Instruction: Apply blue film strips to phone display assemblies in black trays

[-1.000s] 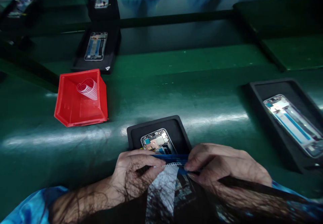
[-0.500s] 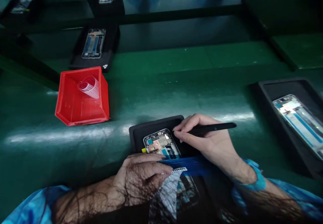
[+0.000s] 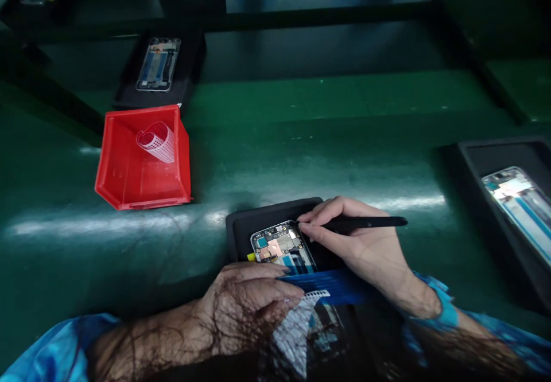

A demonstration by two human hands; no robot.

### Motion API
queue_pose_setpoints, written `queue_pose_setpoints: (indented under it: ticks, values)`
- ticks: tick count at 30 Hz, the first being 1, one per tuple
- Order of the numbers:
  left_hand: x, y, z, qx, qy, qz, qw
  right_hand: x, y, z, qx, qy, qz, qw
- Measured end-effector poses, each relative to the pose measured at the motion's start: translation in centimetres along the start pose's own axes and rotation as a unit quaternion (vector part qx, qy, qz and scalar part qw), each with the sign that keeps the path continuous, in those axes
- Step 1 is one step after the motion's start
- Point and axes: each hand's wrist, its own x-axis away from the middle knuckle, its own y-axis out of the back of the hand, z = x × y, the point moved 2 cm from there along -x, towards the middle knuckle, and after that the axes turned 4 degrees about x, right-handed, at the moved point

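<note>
An opened smartphone (image 3: 275,247) lies in a black tray (image 3: 241,225), its circuit board showing at the top. My right hand (image 3: 350,233) pinches slim black tweezers (image 3: 374,222), whose tip reaches the phone's upper right corner. My left hand (image 3: 253,296) rests over the phone's left side and lower part. Between its thumb and fingers is a pale sticker sheet (image 3: 297,324) with a row of small dark squares along its top edge. Blue film (image 3: 331,284) crosses the phone just above the sheet. Strands of hair blur the view of my left hand.
A red bin (image 3: 144,184) with a curled perforated white sheet (image 3: 157,141) stands to the left. Behind it, another opened phone (image 3: 159,63) lies on a black tray. A further phone in a black tray (image 3: 469,198) is at the right. The worktop (image 3: 310,158) is green.
The tweezers' tip and my right fingers have come closer to the phone's upper right corner. The left hand keeps its hold on the sheet. The whole view has shifted slightly.
</note>
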Motion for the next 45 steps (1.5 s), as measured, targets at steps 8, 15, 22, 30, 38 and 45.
queue_pose_setpoints:
  ticks: [8,15,22,30,38,45]
  values:
    - [-0.32,0.59,-0.63,0.002,-0.017,-0.018,1.0,0.06,-0.18,-0.18,0.016,0.001,-0.004,1.0]
    - [-0.4,0.4,-0.37,0.002,-0.005,-0.026,1.0,0.04,-0.26,-0.11,0.007,0.014,-0.003,1.0]
    - [-0.7,0.53,-0.74,0.006,-0.016,-0.037,0.999,0.08,-0.29,-0.03,0.027,0.051,0.008,0.998]
    - [-0.46,0.24,-0.41,0.0,-0.025,-0.028,0.999,0.73,0.02,-0.25,0.066,0.15,0.043,0.986]
    - [-0.38,0.16,-0.12,0.028,-0.03,-0.005,0.999,0.72,0.15,-0.26,0.073,0.162,0.027,0.984]
    - [-0.21,0.15,-0.38,0.004,-0.039,-0.027,0.999,0.45,-0.19,-0.29,0.065,0.15,0.029,0.986]
